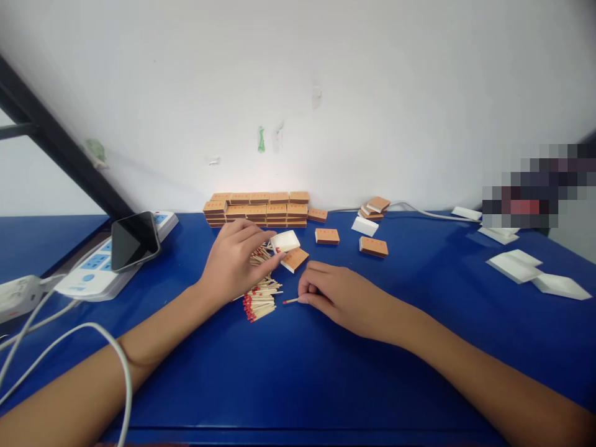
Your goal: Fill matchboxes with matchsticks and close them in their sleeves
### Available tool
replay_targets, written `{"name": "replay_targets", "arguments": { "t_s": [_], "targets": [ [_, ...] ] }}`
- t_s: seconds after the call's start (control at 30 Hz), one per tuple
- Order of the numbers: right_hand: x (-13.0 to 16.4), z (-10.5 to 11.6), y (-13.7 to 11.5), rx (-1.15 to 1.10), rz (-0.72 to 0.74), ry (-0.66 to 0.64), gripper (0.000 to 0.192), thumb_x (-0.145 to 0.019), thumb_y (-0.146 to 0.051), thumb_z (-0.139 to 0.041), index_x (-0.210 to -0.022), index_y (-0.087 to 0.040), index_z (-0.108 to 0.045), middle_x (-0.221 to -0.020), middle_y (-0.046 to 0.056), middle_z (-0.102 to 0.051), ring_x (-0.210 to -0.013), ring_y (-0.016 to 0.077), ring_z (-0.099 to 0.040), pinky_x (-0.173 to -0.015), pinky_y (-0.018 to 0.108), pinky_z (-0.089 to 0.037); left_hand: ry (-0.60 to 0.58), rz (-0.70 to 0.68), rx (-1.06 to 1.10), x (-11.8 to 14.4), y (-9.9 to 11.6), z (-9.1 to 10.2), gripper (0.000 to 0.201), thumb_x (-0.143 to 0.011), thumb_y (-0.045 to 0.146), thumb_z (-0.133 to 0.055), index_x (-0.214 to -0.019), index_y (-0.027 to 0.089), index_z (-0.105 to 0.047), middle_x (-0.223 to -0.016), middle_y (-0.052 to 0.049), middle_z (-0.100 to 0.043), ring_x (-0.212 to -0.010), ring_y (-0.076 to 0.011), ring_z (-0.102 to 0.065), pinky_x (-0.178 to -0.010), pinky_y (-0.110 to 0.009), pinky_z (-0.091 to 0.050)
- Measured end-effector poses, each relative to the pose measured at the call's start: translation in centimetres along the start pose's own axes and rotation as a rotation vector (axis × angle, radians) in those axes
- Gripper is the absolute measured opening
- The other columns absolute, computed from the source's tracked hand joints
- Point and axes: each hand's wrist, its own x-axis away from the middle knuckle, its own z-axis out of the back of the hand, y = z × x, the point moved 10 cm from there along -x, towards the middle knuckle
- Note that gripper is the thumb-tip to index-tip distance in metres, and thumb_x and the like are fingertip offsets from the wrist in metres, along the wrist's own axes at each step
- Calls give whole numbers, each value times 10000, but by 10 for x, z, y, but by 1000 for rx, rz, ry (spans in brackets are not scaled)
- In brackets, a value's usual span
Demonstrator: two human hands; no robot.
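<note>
A loose pile of red-tipped matches lies on the blue table. My left hand rests over the pile, fingertips touching a white inner matchbox tray. An orange matchbox sleeve lies just beside the tray. My right hand pinches a single match against the table, right of the pile.
A stack of orange matchboxes lines the wall. Loose boxes and a small heap lie behind. A phone rests on a power strip at left, with white cables. White trays sit at right.
</note>
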Motion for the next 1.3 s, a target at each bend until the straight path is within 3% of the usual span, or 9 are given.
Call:
{"name": "replay_targets", "arguments": {
  "t_s": [0.17,0.33,0.57,0.87,1.3],
  "targets": [
    [1,-13,-29,-64,83,18,100,-1016,-178,-621,-920,-203,-628,-951,6,-660,-809,144,-604,-720,288,-448,3,7,1,0,-1,-1,310,-939,408,-741,-1147,178,-753,-991,-96,-778,-955,-266,-665,-864,-445,-527],
    [-1,-37,-52,57,214,26,115,-1037,-210,-601,-932,-186,-641,-968,23,-664,-806,152,-602,-700,295,-437,-9,20,9,0,-2,-2,303,-941,405,-736,-1138,175,-752,-986,-99,-775,-957,-268,-662,-864,-444,-526],
    [-1,-34,-51,101,255,98,70,-1020,-237,-634,-1029,-178,-670,-993,46,-674,-844,175,-622,-716,306,-454,-4,-5,-4,-2,1,-2,307,-943,398,-737,-1122,149,-751,-974,-99,-775,-944,-271,-660,-860,-454,-529],
    [-4,-41,-49,131,215,24,142,-1047,-191,-565,-953,-167,-669,-980,36,-662,-845,159,-623,-715,292,-468,1,-1,-4,-1,1,-1,314,-941,404,-740,-1134,155,-749,-984,-96,-774,-948,-268,-664,-855,-442,-522],
    [-4,-35,-49,186,255,122,77,-1021,-190,-610,-982,-150,-662,-952,31,-640,-800,157,-594,-665,296,-431,0,1,-18,0,0,-1,329,-943,408,-741,-1137,143,-754,-989,-91,-773,-967,-268,-663,-863,-432,-520]
  ]
}}
